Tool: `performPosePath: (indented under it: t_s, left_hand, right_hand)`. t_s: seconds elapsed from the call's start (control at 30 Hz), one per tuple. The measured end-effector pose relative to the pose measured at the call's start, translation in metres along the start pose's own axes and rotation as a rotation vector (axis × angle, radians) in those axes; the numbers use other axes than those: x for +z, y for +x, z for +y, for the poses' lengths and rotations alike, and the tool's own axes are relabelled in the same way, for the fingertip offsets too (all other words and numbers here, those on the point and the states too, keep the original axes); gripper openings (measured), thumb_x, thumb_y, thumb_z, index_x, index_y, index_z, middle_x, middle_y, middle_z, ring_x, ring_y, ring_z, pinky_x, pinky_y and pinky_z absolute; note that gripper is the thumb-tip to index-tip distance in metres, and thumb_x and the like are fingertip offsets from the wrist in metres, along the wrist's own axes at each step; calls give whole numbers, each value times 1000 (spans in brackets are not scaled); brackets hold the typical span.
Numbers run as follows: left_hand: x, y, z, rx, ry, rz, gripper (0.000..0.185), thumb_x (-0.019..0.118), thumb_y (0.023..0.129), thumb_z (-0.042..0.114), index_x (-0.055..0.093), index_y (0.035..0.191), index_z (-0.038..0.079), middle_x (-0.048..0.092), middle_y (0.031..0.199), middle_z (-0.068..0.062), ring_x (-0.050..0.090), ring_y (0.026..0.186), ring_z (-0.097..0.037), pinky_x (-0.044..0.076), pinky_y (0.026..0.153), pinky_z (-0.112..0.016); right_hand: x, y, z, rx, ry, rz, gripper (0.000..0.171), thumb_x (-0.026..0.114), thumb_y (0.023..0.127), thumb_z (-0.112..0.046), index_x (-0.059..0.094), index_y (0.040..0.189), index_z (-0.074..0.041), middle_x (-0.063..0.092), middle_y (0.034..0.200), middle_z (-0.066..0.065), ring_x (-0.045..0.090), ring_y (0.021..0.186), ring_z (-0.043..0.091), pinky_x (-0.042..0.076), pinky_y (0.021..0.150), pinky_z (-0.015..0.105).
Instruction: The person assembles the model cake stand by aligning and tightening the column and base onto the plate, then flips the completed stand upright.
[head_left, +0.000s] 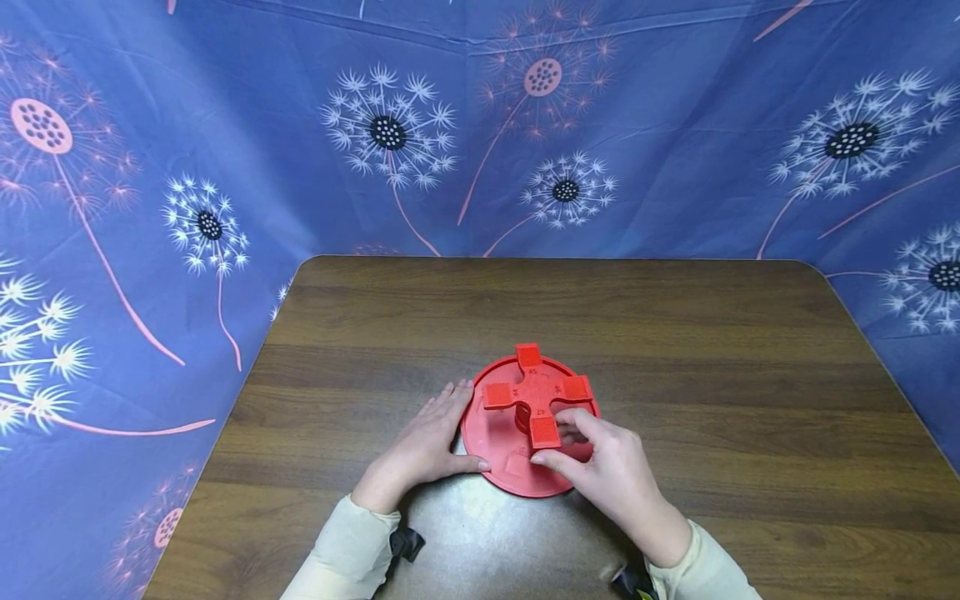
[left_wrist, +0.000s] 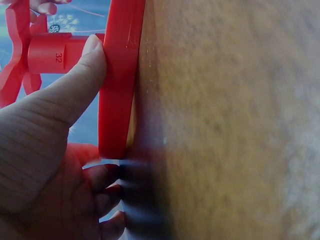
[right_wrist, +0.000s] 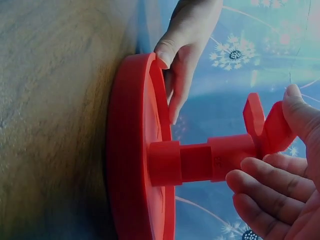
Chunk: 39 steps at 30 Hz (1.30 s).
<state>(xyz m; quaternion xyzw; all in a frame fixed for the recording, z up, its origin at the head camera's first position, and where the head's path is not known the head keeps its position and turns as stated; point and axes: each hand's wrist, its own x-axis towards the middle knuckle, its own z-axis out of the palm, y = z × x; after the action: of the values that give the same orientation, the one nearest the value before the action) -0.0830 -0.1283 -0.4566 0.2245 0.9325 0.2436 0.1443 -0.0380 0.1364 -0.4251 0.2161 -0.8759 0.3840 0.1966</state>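
A red round base (head_left: 486, 425) with a raised rim lies flat on the table. From its middle rises a stepped red post (right_wrist: 195, 162) bearing small numbers. On top sits a red four-armed cross (head_left: 537, 392), also marked with numbers. My left hand (head_left: 423, 446) holds the base's left edge, thumb hooked over the rim and fingers along the outer side. My right hand (head_left: 618, 467) is at the cross's near arm, with thumb on one side and bent index finger on the other. Its remaining fingers hang beside the post (right_wrist: 235, 152).
The brown wood-grain table (head_left: 712, 375) extends around the base. Behind and beside it hangs a blue cloth (head_left: 675, 125) printed with dandelions. A dark strap (head_left: 406, 543) shows at the left wrist.
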Motion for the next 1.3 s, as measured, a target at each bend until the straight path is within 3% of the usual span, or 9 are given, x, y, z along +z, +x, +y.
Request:
performPosePath:
  t_s: [0.2,0.37,0.53,0.63,0.83,0.97,1.07,1.17,1.3]
  left_hand:
    - [0,0,0,5,7,3,113,77,74,58,19,156,5,21,160,-13,15,147,-31,18,118,-49]
    - [-1,0,1,7,2,2,113,78,74,57,19,156,5,21,160,-13,15,147,-31,18,118,-48]
    - [-1,1,1,21,1,10,112,78,74,57,20,155,5,22,160,-14,17,147,-32,18,118,-49]
    - [0,1,0,20,1,5,113,77,74,58,19,155,5,21,160,-13,16,147,-31,18,118,-48]
    - [0,0,0,17,-8,4,113,77,74,57,19,155,5,21,160,-13,16,147,-31,18,118,-48]
    - [-1,0,0,26,-9,11,112,77,74,57,21,155,5,22,160,-14,17,147,-32,19,117,-50]
    - [-1,0,-1,28,-7,14,112,77,74,57,21,155,5,22,159,-14,18,147,-32,19,117,-50]
    - [0,0,-1,28,-7,14,112,77,74,57,21,155,5,22,159,-14,18,147,-32,19,117,-50]
    - [0,0,-2,28,-10,15,112,77,75,57,20,155,5,23,159,-15,18,147,-33,19,117,-50]
  right_hand:
    - [-6,-1,5,-68,50,4,43,84,75,-38,70,105,-9,73,86,-1,69,72,8,56,64,19]
    - [-15,0,10,-138,98,84,37,69,88,-44,72,99,-9,72,83,-1,66,70,8,52,56,16]
    - [-24,6,19,-121,74,199,17,76,85,-21,73,96,-8,70,78,-2,62,67,4,48,53,13]
    - [-29,10,24,-50,24,213,26,78,76,-6,72,101,-6,71,84,1,61,66,4,48,55,14]
    - [-30,16,35,81,-22,80,41,72,84,-3,66,124,-9,69,108,4,64,71,9,50,67,12]
    - [-28,16,39,138,96,-58,44,62,92,0,58,135,-9,70,97,2,65,73,13,50,70,13]
    - [-27,14,39,173,218,-119,43,61,92,4,57,134,-5,70,90,4,66,75,17,52,69,17]
    - [-28,12,38,218,316,-145,41,64,88,7,58,128,-2,72,97,6,69,77,20,55,68,20]
    - [-29,10,35,233,353,-140,37,70,84,6,63,119,-4,73,96,5,70,78,17,56,66,21]
